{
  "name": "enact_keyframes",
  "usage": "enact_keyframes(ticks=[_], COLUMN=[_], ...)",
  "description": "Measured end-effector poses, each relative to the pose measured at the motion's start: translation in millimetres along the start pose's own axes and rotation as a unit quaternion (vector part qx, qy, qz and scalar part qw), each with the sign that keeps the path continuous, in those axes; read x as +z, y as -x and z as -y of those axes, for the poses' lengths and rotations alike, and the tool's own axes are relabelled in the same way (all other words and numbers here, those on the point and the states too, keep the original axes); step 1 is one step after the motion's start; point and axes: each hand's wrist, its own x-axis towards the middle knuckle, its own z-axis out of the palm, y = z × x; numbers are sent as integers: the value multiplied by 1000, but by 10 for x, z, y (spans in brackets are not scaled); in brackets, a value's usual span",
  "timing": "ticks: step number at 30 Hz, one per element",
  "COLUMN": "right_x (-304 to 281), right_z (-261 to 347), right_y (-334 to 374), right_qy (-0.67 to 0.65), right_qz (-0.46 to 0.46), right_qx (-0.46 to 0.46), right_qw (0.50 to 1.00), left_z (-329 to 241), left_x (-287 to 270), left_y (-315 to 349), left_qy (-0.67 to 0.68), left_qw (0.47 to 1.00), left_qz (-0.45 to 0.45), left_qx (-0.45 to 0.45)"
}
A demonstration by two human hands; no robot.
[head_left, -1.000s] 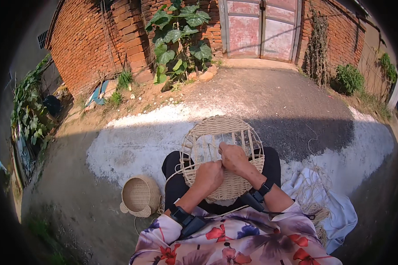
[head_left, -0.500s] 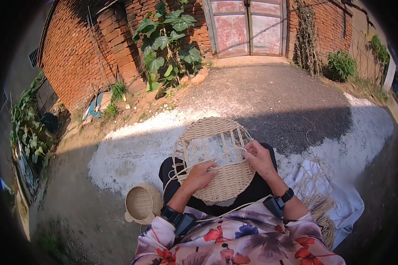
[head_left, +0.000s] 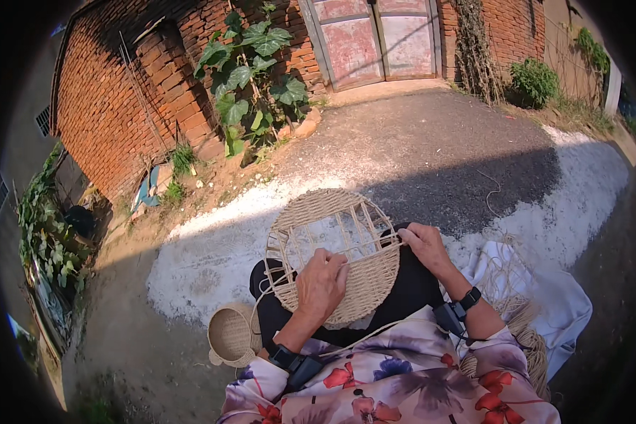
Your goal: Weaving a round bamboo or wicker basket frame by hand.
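Observation:
A round, flat-looking piece of straw-coloured wickerwork [head_left: 364, 286] rests across my lap. Its far and near parts are tightly woven, and bare stakes span the open gap between them. My left hand [head_left: 321, 286] is closed over the near woven edge, its fingertips partly hidden in the gap. At the right rim, my right hand [head_left: 428, 249] pinches a thin cord [head_left: 364, 247], which runs across the stakes toward my left hand. Another length of cord trails over my lap and shirt.
A small round woven basket [head_left: 232, 336] lies on the ground to the left. On the right, bundles of loose cord [head_left: 519, 325] lie on a white cloth [head_left: 571, 311]. Farther off are a climbing plant [head_left: 244, 85], a brick wall [head_left: 109, 106] and a faded double door [head_left: 374, 46].
My right hand has moved outward to the right rim, drawing the cord along. My left hand has turned more upright over the woven edge. The whole view has tilted slightly.

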Motion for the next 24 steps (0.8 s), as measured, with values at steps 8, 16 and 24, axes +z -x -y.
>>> enact_keyframes(ticks=[8, 16, 24], right_x=[83, 648, 726], right_z=[411, 490, 480], right_y=[-282, -402, -262], right_qy=[-354, 165, 186], right_qz=[146, 144, 115], right_qx=[85, -122, -68], right_qw=[920, 968, 973], left_z=[33, -93, -72], left_x=[347, 374, 316], left_y=[-144, -197, -168], left_qy=[-26, -80, -63], left_qw=[999, 994, 992], left_qz=[21, 74, 107], left_qx=[17, -15, -15])
